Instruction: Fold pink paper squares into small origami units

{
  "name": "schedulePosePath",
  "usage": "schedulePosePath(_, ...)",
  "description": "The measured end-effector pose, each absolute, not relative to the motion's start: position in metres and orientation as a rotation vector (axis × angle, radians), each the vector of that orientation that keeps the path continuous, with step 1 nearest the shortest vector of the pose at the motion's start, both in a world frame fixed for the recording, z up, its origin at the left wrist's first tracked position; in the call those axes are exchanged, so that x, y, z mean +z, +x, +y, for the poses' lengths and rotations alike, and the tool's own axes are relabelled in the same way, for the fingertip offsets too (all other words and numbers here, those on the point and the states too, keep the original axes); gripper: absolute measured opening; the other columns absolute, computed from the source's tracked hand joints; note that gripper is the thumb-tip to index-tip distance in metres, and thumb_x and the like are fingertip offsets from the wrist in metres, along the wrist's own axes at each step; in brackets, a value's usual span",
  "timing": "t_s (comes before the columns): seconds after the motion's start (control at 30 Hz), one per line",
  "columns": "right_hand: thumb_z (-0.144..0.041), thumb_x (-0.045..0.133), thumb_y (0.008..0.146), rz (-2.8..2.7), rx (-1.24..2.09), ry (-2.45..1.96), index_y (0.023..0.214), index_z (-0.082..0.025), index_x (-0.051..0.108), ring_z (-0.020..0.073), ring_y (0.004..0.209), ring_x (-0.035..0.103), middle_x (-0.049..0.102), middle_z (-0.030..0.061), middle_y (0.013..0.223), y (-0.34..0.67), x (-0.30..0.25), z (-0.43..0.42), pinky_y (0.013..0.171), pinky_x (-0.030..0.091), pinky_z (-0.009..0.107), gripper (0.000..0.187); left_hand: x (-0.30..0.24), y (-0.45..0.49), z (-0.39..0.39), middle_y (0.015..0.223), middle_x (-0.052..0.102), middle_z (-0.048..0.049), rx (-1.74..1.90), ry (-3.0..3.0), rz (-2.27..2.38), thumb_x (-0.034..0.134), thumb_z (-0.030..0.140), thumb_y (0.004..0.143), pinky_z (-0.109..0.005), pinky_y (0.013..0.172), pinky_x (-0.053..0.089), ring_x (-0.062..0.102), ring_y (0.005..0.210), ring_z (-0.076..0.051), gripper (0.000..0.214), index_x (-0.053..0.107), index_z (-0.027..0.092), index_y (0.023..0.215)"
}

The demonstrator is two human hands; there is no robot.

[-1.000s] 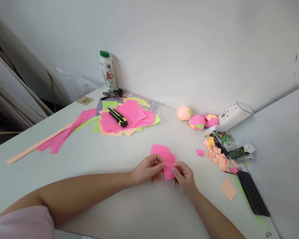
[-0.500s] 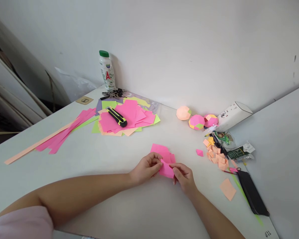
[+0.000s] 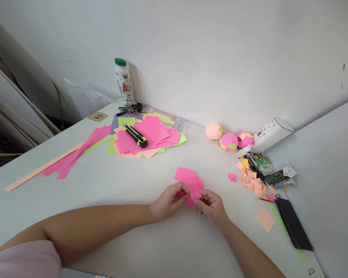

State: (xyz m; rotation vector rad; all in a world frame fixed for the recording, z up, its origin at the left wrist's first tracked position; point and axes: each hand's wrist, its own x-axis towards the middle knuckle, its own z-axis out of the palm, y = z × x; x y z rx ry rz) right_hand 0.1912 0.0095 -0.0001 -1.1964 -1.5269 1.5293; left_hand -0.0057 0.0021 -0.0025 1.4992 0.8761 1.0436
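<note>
Between both hands, over the front of the table, is a pink paper piece (image 3: 195, 195) with its edges bent over. My left hand (image 3: 171, 199) pinches its left side between thumb and fingers. From the right, my right hand (image 3: 213, 208) grips the other side with thumb and forefinger. Just beyond the fingers lie loose pink paper sheets (image 3: 188, 175), partly covered by the hands. A small folded pink piece (image 3: 232, 177) rests on the table to the right of them.
A cutter knife (image 3: 135, 135) lies on a pile of coloured paper (image 3: 159, 133). Paper strips (image 3: 72, 156) stretch left. At the back stand a bottle (image 3: 124, 83) and paper balls (image 3: 229, 141). Folded peach pieces (image 3: 252, 181) and a black pouch (image 3: 294, 224) are at right.
The pink paper was flat and squarish between my hands; now it is folded up smaller. Both hands have shifted only slightly, the right thumb moving inward and down.
</note>
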Motion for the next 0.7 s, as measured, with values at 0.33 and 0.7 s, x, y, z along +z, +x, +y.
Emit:
schedulePosePath(0.33,-0.031,0.069,0.074,-1.625,1.522,-1.131,0.065,-0.016,0.057,0.0083,0.048,0.04,0.046,-0.0042,0.055,0.1891,0.0075,0.0083,0.044,0.033,0.021,0.021,-0.009,-0.0078,0.0036,0.087,0.052,-0.0061,1.11,1.849,0.75,0.045,0.02,0.088,-0.028,0.066,0.046,0.05,0.077,-0.015,0.035,0.051,0.021,0.122)
schedulePosePath(0.7,-0.034,0.068,0.075,-1.59,1.502,-1.128,0.066,-0.017,0.055,0.0093,0.049,0.041,0.048,-0.0035,0.056,0.1899,0.0083,0.0081,0.046,0.033,0.022,0.023,-0.0074,-0.0063,0.0037,0.079,0.053,-0.0029,1.004,1.81,0.862,0.046,0.025,0.088,-0.028,0.067,0.046,0.049,0.072,-0.014,0.032,0.055,0.019,0.118)
